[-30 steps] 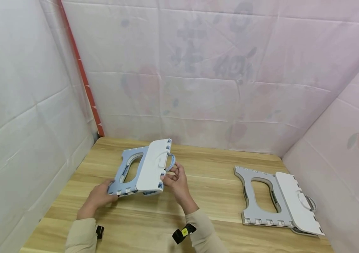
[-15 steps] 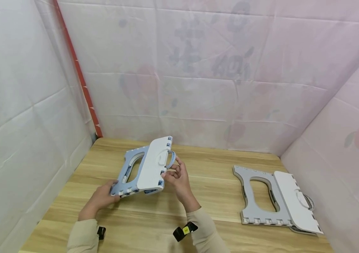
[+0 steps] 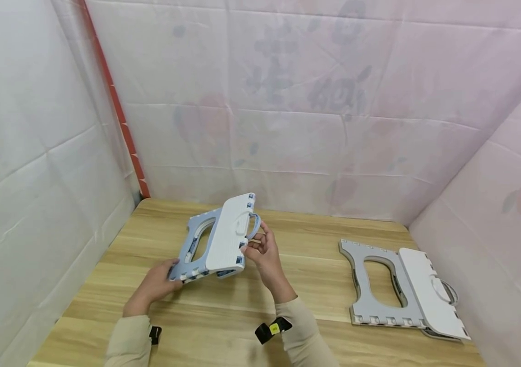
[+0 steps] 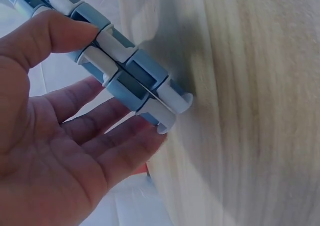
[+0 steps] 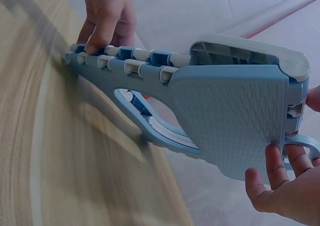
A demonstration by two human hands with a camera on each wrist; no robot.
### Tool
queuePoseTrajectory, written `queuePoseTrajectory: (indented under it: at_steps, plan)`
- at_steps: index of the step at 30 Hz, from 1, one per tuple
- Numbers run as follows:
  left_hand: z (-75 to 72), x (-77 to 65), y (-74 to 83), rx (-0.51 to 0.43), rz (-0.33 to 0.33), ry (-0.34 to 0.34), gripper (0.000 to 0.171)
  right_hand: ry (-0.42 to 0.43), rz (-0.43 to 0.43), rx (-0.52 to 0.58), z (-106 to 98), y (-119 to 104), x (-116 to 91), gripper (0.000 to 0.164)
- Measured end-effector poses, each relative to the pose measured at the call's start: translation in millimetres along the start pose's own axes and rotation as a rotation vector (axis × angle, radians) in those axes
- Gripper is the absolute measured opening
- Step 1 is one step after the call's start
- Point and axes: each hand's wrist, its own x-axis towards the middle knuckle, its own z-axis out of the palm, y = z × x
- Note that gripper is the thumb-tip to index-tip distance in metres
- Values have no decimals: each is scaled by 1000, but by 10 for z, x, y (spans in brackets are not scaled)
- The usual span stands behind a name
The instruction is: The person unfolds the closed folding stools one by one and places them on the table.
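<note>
A folded blue-and-white folding stool [image 3: 225, 239] is held tilted, its white seat end raised off the table. My left hand [image 3: 156, 283] grips the leg end at the near left corner. In the left wrist view, the thumb lies over the hinged edge [image 4: 135, 68] and the fingers are behind it. My right hand [image 3: 268, 261] pinches the seat's right edge beside the blue carry handle [image 3: 254, 227], thumb on the white face. From the right wrist view, the right fingertips [image 5: 275, 166] touch the textured blue underside [image 5: 230, 110].
A second folded stool, grey and white [image 3: 379, 285], lies flat on the right of the wooden table [image 3: 306, 285]. Pale printed sheets [image 3: 283, 127] hang behind the table and on both sides.
Both hands have moved slightly to the right with the blue-and-white folding stool, and its seat end has risen a little. The grey stool stays where it was.
</note>
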Motion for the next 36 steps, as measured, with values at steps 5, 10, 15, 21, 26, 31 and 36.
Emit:
queuePoseTrajectory:
  at_steps: [5,10,15,21,26,31,36]
  plan:
    - [16,37,48,-10,13,-9,68,1,-4,10,-24,-46,15,78]
    - [43,53,86,-9,3,-30,67,-16,-6,12,-49,-70,25,79]
    - [55,67,137,-13,-5,-47,67,-35,-28,1,-70,-92,41,79]
    - [73,98,162,-33,-19,-56,67,-50,-51,-30,-85,-143,67,79]
    - [96,127,175,-56,9,-57,65,-50,-49,-53,-89,-207,90,78]
    - [135,145,200,-65,22,-62,64,-61,-42,-71,-92,-259,113,79]
    - [175,157,226,-100,33,-70,62,-65,-69,-97,-87,-282,138,81]
